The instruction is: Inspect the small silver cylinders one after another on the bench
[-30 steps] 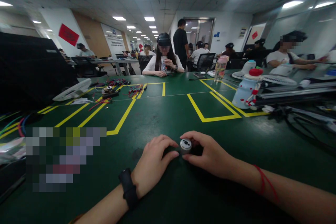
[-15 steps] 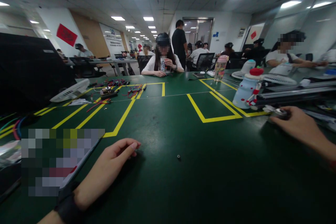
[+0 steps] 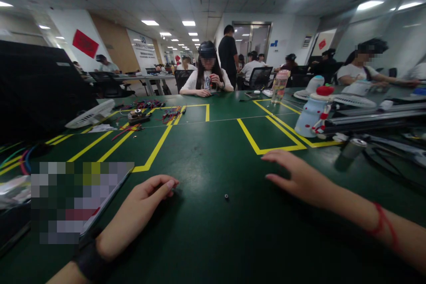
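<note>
My left hand (image 3: 146, 202) rests low over the green table (image 3: 199, 239), its thumb pressed against curled fingers. Whatever may be in that pinch is too small or hidden to make out. To its right, a small ring-shaped metal piece (image 3: 226, 197) lies on the tabletop. My right hand (image 3: 296, 177) hovers beyond and right of the piece, thumb and fingers apart, holding nothing. Behind that hand stands a small dark cylinder with a silvery top (image 3: 351, 153), apart from the fingers.
A pale blue bottle with a red top (image 3: 309, 117) stands right, beside metal rails (image 3: 376, 117) and black cables. Left are bundles of wires (image 3: 171, 115), a white fan (image 3: 91, 114) and a blurred-out flat item (image 3: 83, 199). Across the table sits a person (image 3: 206, 75).
My right hand has let go of the silver-topped cylinder and moved left toward the middle of the table, fingers spread. My left hand and the metal piece stay put.
</note>
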A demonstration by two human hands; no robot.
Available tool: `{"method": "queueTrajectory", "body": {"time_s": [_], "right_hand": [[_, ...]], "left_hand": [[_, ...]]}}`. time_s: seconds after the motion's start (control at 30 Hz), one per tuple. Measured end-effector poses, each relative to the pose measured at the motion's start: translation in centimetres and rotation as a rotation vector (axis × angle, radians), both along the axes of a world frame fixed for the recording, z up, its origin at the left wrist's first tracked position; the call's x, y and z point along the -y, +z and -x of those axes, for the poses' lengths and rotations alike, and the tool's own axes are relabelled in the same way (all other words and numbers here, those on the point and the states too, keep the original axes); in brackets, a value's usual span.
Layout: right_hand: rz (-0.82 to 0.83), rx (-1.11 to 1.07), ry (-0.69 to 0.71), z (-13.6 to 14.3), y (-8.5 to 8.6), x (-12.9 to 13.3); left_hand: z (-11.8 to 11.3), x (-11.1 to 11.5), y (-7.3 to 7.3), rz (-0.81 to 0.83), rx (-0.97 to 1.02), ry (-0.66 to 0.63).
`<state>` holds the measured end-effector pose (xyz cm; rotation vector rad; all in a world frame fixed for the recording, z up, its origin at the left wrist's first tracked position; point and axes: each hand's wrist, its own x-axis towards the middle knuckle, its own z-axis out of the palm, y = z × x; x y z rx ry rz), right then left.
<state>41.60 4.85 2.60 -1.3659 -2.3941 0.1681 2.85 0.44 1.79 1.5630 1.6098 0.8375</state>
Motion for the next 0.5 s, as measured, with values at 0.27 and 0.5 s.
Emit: {"method": "queueTrajectory", "body": {"time_s": [0.27,0.5], "right_hand": [[0.069,-0.072,0.498,10.9,-2.1,1.2],[-0.124,-0.116,0.111,3.8,2.1,-1.0]], "left_hand": [[0.4,0.4,0.0,0.002,-0.001,-0.002],[0.5,0.7,0.2,0.010,0.008,-0.033]]}}
